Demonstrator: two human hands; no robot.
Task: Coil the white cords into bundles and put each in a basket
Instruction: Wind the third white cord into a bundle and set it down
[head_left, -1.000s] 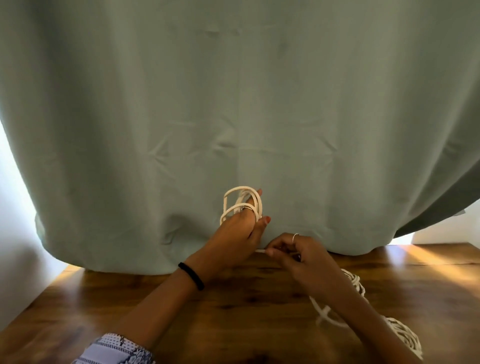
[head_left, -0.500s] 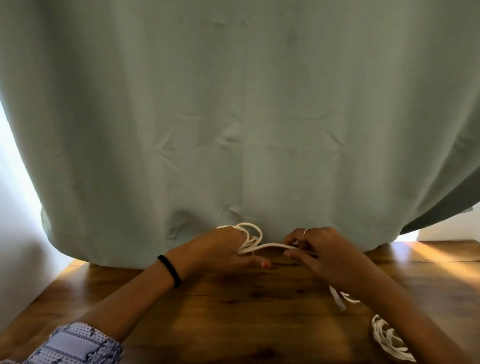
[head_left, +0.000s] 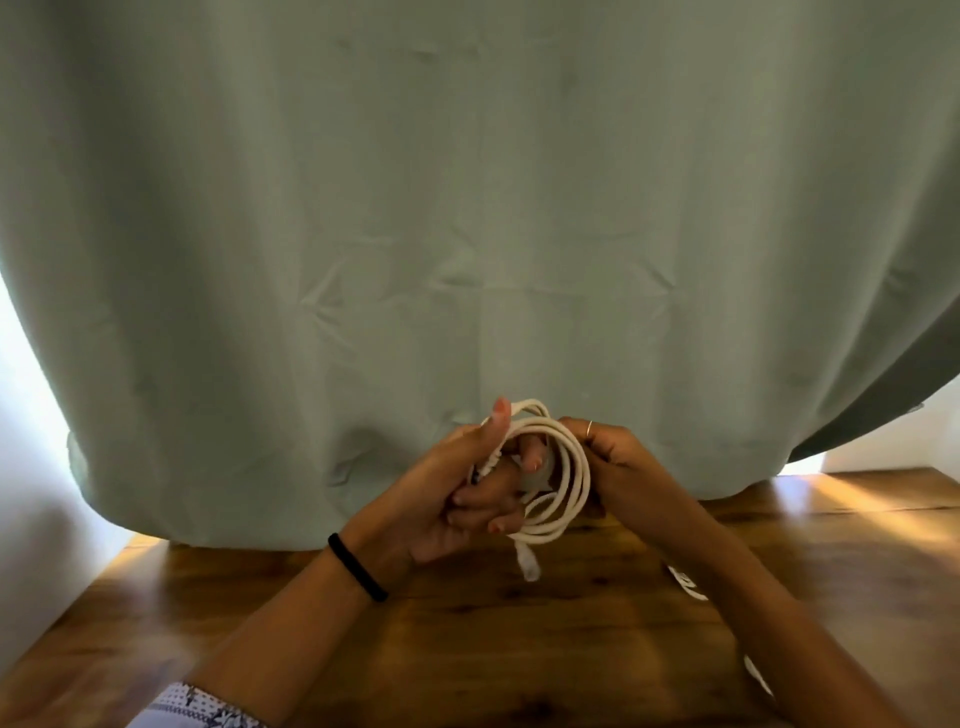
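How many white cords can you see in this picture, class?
2 at least. One coiled cord is held between the left hand and right hand. Another cord lies on the wooden table, partly hidden behind the right forearm; more may be hidden.

cord: I read the coiled cord (head_left: 563, 470) as off-white, plain, its frayed tip paler
loose cord: the loose cord (head_left: 688, 584) behind the right forearm is white; I can't make out any pattern
curtain: I see the curtain (head_left: 467, 208) as muted sage green, plain, shading darker grey-green at the far right
table: the table (head_left: 519, 649) is warm brown wood grain with darker streaks
wrist band: the wrist band (head_left: 358, 568) is solid black
sleeve: the sleeve (head_left: 202, 709) is white with dark blue print
ring: the ring (head_left: 589, 429) is thin and pale metal
wall: the wall (head_left: 31, 467) looks white to me
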